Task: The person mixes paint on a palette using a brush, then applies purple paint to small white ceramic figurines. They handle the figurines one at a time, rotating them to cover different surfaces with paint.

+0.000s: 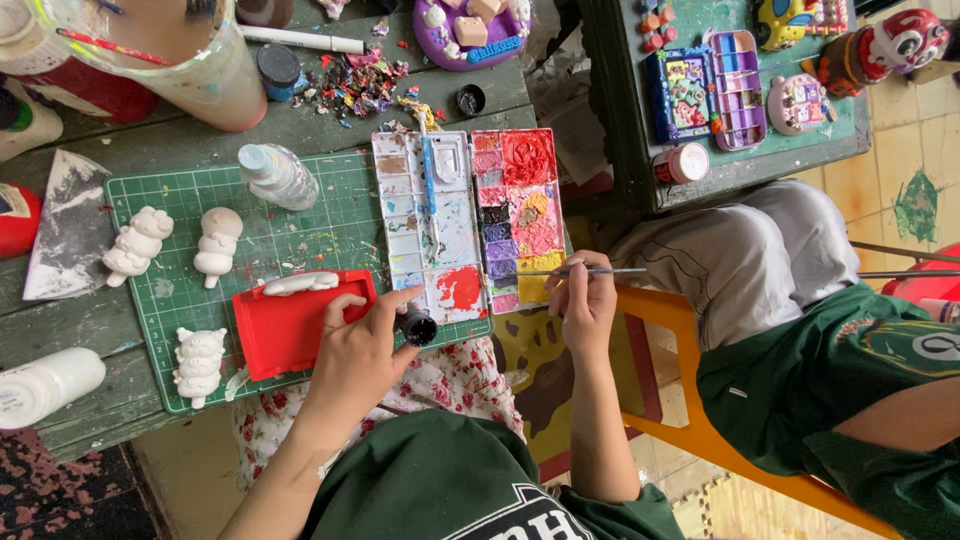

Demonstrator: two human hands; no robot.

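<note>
Green-painted table carries an open paint palette. Right hand pinches a thin brush, its axis running 3-to-9 o'clock, tip over the palette. Left hand grips a small dark jar, beside the palette's 6 o'clock edge.

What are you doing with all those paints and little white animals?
A person sits at a green table. The right hand holds a thin paintbrush with its tip at the open paint palette. The left hand pinches a small dark paint pot beside a red tray. Three unpainted white figurines lie on the green cutting mat. Another seated person's knees are alongside.
</note>
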